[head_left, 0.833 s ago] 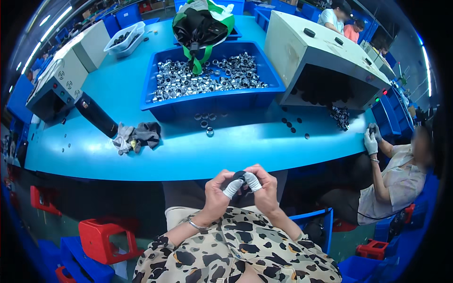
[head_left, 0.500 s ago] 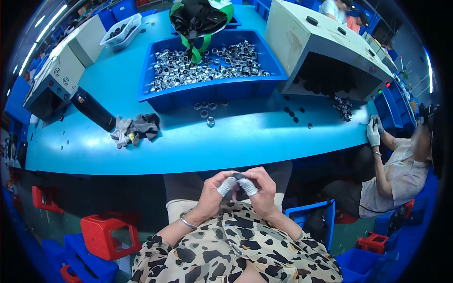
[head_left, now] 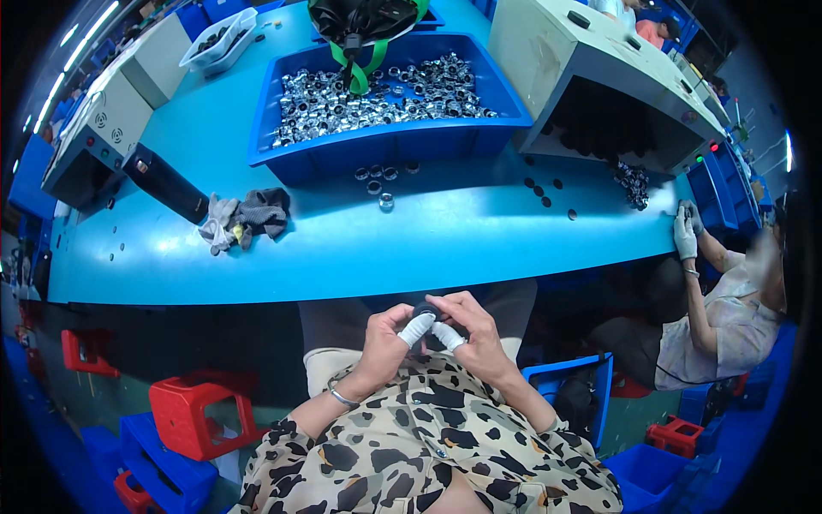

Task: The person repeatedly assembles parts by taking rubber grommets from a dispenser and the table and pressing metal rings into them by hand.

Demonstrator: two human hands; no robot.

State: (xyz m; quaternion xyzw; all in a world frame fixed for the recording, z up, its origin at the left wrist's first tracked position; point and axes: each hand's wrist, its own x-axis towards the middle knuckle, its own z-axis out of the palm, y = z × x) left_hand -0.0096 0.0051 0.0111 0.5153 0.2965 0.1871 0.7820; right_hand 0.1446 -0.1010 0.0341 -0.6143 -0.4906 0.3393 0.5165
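Close to my lap, just off the front edge of the table, my left hand and my right hand pinch a small round black part between them. Both thumbs wear white ribbed covers and press on its near side. The fingers hide much of the part, so its exact kind cannot be made out. Beyond my hands, several loose shiny metal rings lie on the blue tabletop. Behind them stands a large blue bin filled with similar metal rings.
At left lie a dark bottle and grey gloves. To the right are loose black discs, a pile of rings and an open-fronted metal box machine. A gloved co-worker sits at right. A red stool stands at lower left.
My hands have turned the black part, and more of its round face shows now. The right fingers have shifted over its top. The whole view has tilted slightly.
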